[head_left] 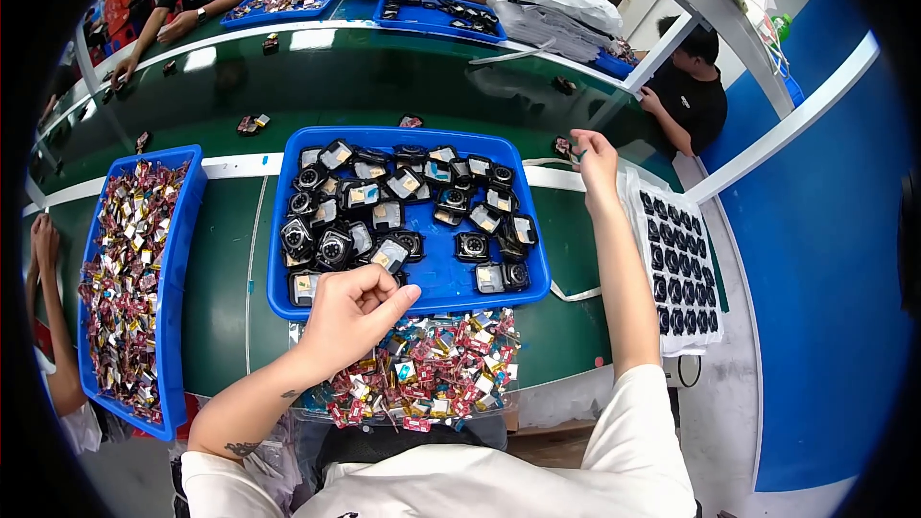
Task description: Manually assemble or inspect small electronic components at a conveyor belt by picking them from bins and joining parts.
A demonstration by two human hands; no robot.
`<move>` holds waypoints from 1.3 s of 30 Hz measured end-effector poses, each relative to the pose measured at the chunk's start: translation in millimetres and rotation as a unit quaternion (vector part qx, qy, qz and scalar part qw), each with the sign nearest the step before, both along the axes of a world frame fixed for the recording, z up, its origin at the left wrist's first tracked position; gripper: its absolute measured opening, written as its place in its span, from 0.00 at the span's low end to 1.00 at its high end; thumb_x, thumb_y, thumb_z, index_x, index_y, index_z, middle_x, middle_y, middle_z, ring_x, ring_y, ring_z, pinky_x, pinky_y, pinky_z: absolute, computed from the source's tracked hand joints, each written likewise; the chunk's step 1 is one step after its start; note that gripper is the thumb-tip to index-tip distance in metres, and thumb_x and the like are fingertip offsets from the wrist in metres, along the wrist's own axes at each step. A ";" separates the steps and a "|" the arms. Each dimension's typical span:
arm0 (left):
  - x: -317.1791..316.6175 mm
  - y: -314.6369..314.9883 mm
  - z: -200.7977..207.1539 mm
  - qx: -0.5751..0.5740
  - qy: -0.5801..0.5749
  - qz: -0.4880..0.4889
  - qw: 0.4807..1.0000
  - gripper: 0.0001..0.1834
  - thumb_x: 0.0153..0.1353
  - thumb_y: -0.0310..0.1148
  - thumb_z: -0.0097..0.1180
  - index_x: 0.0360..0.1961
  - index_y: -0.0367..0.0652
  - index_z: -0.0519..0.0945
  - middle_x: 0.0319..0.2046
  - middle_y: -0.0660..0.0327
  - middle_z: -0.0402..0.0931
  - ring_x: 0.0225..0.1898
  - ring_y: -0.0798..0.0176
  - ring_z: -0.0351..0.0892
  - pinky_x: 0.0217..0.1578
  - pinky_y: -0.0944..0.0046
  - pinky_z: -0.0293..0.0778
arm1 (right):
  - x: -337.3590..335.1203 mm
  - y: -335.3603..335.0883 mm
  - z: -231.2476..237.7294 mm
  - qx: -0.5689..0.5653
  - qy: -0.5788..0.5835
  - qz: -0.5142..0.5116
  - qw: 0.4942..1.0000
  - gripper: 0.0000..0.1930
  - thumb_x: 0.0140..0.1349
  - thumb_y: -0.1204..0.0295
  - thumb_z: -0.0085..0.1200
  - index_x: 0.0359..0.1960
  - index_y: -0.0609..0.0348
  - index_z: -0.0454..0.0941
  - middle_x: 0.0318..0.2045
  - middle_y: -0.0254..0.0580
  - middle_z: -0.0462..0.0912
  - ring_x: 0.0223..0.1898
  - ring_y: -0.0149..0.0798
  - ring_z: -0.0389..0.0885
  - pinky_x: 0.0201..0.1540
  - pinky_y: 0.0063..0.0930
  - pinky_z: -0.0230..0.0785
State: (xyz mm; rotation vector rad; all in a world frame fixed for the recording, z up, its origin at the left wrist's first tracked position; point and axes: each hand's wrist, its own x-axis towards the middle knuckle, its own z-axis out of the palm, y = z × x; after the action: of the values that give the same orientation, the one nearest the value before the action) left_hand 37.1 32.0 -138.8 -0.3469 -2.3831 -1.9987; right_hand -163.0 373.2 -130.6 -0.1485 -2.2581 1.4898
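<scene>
My left hand [357, 315] hovers over the near edge of a blue tray [441, 300], its fingers curled in and the thumb against them. Whatever they might hold is hidden. In the tray lie many black smartwatch casings [334, 247], some showing round backs, others pale inner parts. My right hand [597, 168] reaches out past the tray's far right corner over the green belt, fingers loosely bent and apart. A bit of teal shows by its fingertips. Just left of them a small black watch casing [562, 146] sits on the belt.
Small red circuit boards with batteries [427, 369] heap up before me; more fill a long blue tray [175, 326] at left. White trays with black casings [679, 269] stand at right beside a white metal post [787, 158]. Co-workers sit across the belt [355, 77] and at both sides.
</scene>
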 end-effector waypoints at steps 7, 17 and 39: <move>-4.4 -1.0 -2.8 0.062 -0.019 -0.060 0.996 0.13 0.58 0.34 0.61 0.22 0.37 0.76 0.15 0.72 0.69 0.17 0.83 0.58 0.17 0.77 0.53 | 146.3 -143.0 34.4 0.268 0.194 0.261 0.907 0.17 0.45 0.88 0.43 0.38 0.62 0.74 0.42 0.47 0.74 0.45 0.49 0.72 0.47 0.34 0.67; -7.4 -3.6 -0.6 0.090 -0.041 -0.116 0.988 0.08 0.57 0.31 0.60 0.28 0.36 0.79 0.19 0.71 0.73 0.19 0.83 0.60 0.19 0.77 0.57 | 159.5 -177.8 17.0 0.227 0.209 0.288 0.907 0.10 0.55 0.82 0.46 0.38 0.59 0.74 0.39 0.42 0.76 0.43 0.47 0.73 0.46 0.38 0.63; -7.6 -7.9 10.7 0.048 -0.041 -0.157 0.986 0.06 0.55 0.29 0.61 0.31 0.37 0.78 0.25 0.69 0.73 0.22 0.82 0.61 0.22 0.79 0.57 | 171.5 -124.9 13.4 0.080 0.072 0.564 0.819 0.08 0.47 0.78 0.61 0.31 0.60 0.82 0.22 0.38 0.81 0.21 0.29 0.74 0.23 0.21 0.65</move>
State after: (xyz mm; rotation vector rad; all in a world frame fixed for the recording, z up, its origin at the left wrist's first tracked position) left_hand 29.5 24.1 -128.1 -0.6891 -2.3944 -2.2889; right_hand 8.5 248.3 -117.2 1.5430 -2.3736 1.6382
